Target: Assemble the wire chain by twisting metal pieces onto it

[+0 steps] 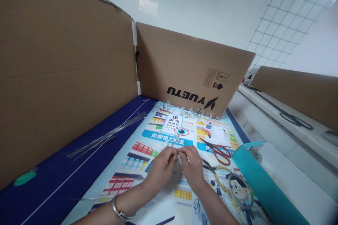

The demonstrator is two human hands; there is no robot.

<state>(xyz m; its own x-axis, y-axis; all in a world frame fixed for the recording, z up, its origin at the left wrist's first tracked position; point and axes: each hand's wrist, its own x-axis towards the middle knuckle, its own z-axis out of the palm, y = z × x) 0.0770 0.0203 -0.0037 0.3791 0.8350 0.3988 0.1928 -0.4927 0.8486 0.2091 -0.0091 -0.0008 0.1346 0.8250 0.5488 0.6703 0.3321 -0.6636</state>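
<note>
My left hand (162,167) and my right hand (192,168) meet low in the middle of the view, over a printed mat (155,200). Both have thumb and fingers pinched together, fingertips almost touching. Whatever they hold is too small and thin to make out. Just beyond the fingertips lies a little heap of thin silvery scraps (174,140). Red-handled scissors (221,154) rest to the right, blades toward the hands. Nearer my right hand is a pair of yellow-handled scissors (220,179), partly under a clear ring (240,191). A metal bangle circles my left wrist.
Thin silvery strips (105,137) lie on the dark blue surface at left, near a green patch (25,178). Cardboard panels (185,63) wall the left and back, with silvery clippings (195,112) along the foot. A teal-sided box (264,182) stands at right.
</note>
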